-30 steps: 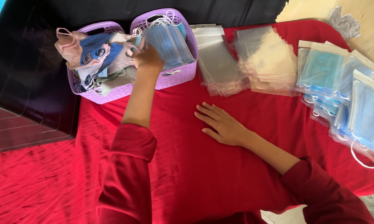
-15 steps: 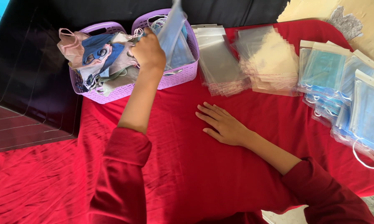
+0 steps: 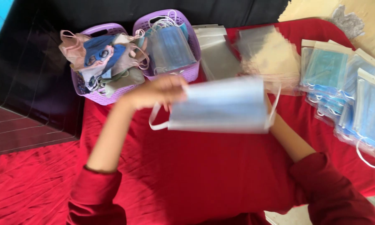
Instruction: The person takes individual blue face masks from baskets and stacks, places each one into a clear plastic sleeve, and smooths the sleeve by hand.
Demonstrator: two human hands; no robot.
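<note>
Two hands hold one blue surgical mask (image 3: 218,105) flat above the red cloth (image 3: 204,175), in front of the right purple basket (image 3: 191,71). The left hand (image 3: 156,92) has its fingers (image 3: 177,83) pinching the left edge of the mask, where a white ear loop (image 3: 156,121) hangs down. The right hand is hidden behind the mask, so I cannot tell how its fingers are set; only the forearm shows under the right edge. The right purple basket carries more blue masks, and just left of it the left purple basket (image 3: 91,93) carries mixed cloth masks. To the right of the baskets lie clear plastic sleeves (image 3: 266,54) and packed masks (image 3: 354,96).
</note>
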